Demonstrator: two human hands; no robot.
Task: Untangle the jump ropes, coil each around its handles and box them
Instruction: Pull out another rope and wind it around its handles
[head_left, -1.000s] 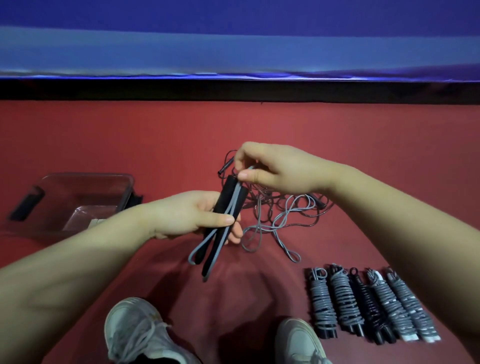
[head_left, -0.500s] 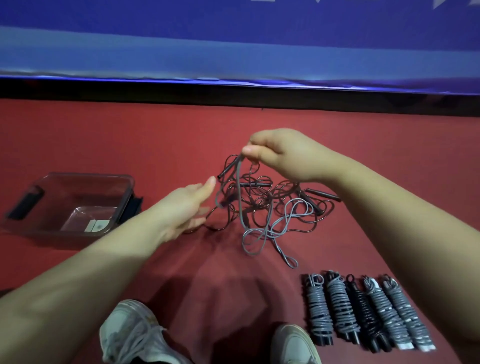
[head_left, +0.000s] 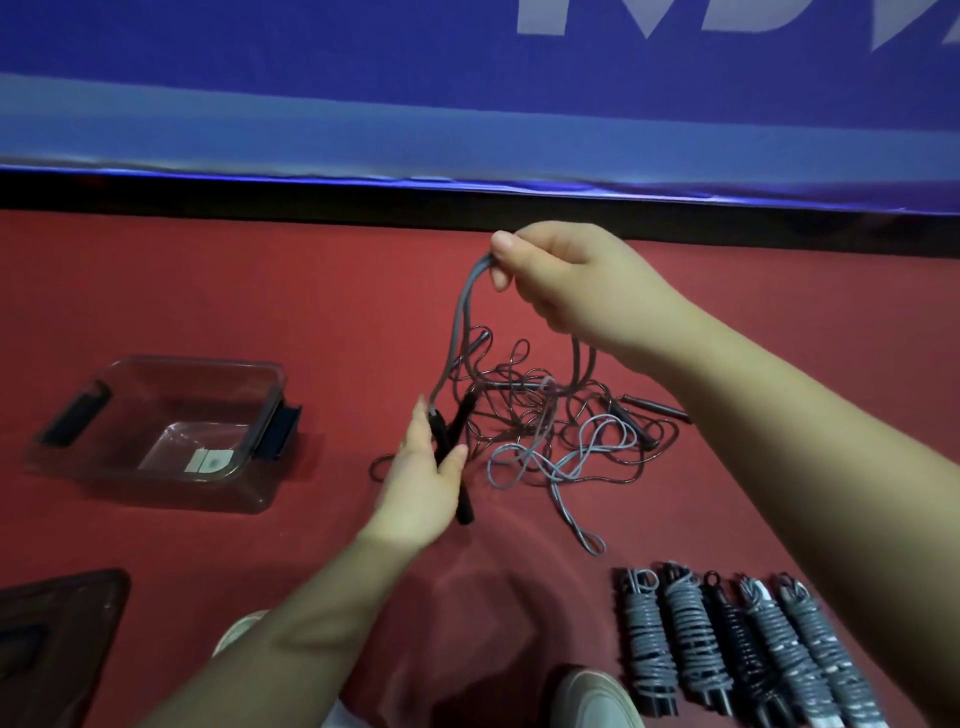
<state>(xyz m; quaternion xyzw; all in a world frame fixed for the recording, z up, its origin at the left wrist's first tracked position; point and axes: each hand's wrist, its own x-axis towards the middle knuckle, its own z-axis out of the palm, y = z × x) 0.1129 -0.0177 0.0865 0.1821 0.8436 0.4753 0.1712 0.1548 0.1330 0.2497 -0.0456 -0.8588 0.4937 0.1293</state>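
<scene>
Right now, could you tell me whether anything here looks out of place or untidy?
Yes: a tangled heap of ropes sprawls on the red floor beyond five neatly coiled ropes, while the clear box at left holds no rope.

The box (head_left: 156, 421) lies left of the tangled ropes (head_left: 545, 431), coiled ropes (head_left: 737, 644) nearer right.

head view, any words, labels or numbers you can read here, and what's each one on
"ID", or marks much like it: on the white label at the bottom of the clear box.
Large white letters on the blue banner: cut off by the top edge, not readable.
White tag on one of the coiled jump ropes: too small to read.
</scene>
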